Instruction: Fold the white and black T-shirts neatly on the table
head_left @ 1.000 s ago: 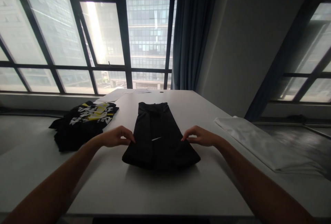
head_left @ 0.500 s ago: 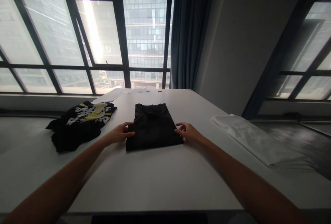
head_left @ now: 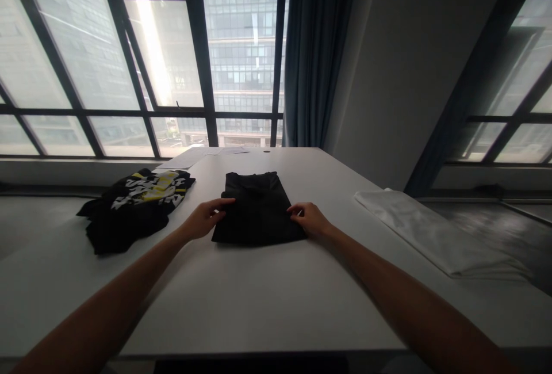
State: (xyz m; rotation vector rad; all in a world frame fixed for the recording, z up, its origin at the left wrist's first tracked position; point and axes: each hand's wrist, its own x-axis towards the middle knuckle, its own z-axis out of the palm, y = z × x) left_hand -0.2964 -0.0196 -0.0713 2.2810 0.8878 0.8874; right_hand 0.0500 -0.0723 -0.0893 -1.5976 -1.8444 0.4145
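A black shirt (head_left: 259, 213), folded into a rough rectangle with its collar at the far end, lies on the white table in front of me. My left hand (head_left: 206, 218) is at the shirt's left edge, its fingers reaching over the cloth and the thumb beneath them. On the opposite edge, the thumb and fingers of my right hand (head_left: 309, 220) pinch the fabric. Both forearms stretch in from the lower corners. Some fingertips are hard to make out against the dark cloth.
On the left lies a crumpled black garment (head_left: 133, 210) with a white and yellow print. A folded white cloth (head_left: 440, 236) rests along the right side of the table (head_left: 259, 305). Papers (head_left: 190, 159) lie at the far end, before the windows and a blue curtain (head_left: 313, 57).
My left hand has shifted slightly right and up, its fingers now further over the shirt. The shirt's near left corner has moved a little away from me. My right hand has barely moved.
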